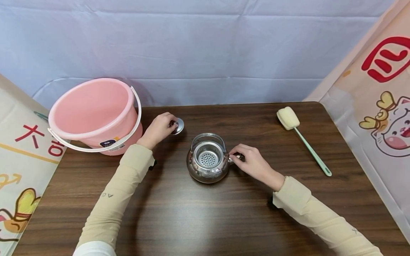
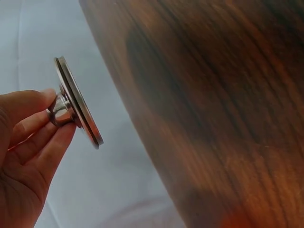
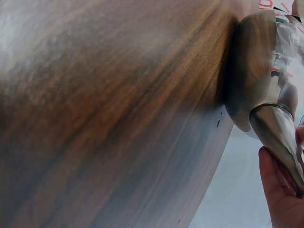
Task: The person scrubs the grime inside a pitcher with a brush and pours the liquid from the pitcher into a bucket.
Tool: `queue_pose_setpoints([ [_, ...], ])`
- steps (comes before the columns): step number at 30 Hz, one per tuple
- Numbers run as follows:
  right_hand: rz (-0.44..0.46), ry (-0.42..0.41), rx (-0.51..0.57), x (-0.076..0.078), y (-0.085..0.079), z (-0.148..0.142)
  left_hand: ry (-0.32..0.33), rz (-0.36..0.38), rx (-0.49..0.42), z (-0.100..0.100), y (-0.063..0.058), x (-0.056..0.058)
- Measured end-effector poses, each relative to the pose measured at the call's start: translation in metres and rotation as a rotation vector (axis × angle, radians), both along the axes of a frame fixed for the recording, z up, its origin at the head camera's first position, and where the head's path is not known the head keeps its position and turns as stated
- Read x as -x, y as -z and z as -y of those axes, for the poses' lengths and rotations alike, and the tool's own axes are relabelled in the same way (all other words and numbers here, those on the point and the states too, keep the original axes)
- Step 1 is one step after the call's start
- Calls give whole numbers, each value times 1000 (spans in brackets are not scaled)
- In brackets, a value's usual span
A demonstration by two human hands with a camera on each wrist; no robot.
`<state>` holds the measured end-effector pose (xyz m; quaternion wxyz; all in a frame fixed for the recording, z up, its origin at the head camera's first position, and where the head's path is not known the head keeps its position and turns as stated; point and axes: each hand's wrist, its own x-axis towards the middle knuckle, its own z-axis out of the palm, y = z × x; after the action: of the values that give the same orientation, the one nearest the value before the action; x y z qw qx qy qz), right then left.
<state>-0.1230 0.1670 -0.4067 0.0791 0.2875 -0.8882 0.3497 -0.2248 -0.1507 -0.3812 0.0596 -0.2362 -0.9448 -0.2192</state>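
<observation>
My left hand (image 1: 160, 128) pinches a round metal lid (image 1: 179, 126) by its knob (image 2: 61, 110). The lid is held tilted on its side, off the table in the left wrist view. A shiny steel teapot (image 1: 207, 175) stands upright on the table, lidless, its hoop handle (image 1: 208, 134) raised. Inside its mouth sits a perforated strainer (image 1: 208, 159). On the teapot's right side, my right hand (image 1: 253, 161) grips the spout (image 3: 278, 135) between thumb and fingers.
A pink bucket (image 1: 96, 137) with a white handle stands at the table's back left. To the right lies a sponge brush (image 1: 288, 118) with a long green handle (image 1: 312, 151). Pale blue cloth (image 1: 205, 53) hangs behind the dark wooden table (image 1: 198, 220).
</observation>
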Motion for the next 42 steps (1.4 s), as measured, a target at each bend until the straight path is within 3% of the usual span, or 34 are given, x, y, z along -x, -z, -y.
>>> queue_pose_setpoints([
  [17,-3,-5,11,0,-1,0,-58,67,81,13,21,7],
  [42,6,-3,7,0,0,-1,-88,146,134,17,30,6],
])
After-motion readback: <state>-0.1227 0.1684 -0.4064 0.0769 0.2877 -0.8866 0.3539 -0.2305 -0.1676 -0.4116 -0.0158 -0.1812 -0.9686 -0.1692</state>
